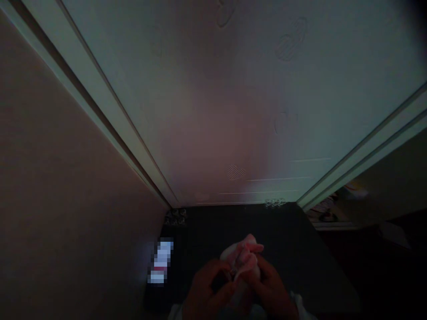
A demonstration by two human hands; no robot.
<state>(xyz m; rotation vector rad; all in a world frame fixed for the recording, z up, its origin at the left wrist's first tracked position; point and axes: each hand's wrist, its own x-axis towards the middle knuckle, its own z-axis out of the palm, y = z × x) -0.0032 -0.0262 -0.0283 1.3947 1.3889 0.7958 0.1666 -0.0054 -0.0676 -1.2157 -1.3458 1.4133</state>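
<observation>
A pink-and-white soft item (248, 262) is held between two hands, over the middle of the near edge of the dark table (287, 240); whether it touches the top is unclear. The right hand (271, 284) grips its side, thumb in front. The left hand (207, 286) bends thumb and forefinger to a fold; the dimness hides whether the tips pinch cloth or something small. The step appears to be close handling of that fold; the next move calls for a steady right grip and precise left fingertips. A glowing, pixelated rectangle (160, 261) lies along the table's left edge.
</observation>
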